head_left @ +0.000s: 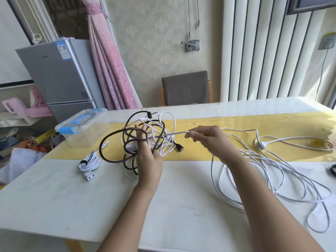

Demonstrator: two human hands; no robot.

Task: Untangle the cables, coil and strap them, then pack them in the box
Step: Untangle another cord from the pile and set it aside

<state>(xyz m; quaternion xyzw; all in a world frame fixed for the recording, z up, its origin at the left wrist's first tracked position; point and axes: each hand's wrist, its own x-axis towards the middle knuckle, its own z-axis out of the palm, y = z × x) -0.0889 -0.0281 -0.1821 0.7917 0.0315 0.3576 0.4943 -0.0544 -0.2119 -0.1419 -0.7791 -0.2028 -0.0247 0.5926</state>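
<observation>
Cables (145, 135) hang in a knot on the spread, straight fingers (143, 132) of the left hand (149, 159), so the loops are held open. The right hand (209, 140) pinches one white cable (178, 133), I think to pull it free toward three o'clock. The box (81, 128) waits at ten o'clock.

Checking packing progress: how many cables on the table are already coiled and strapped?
1: the white coiled cable, dark-strapped, lies on the table in front of the clear box. A dark item at the right edge is cut off; it may be another.
</observation>
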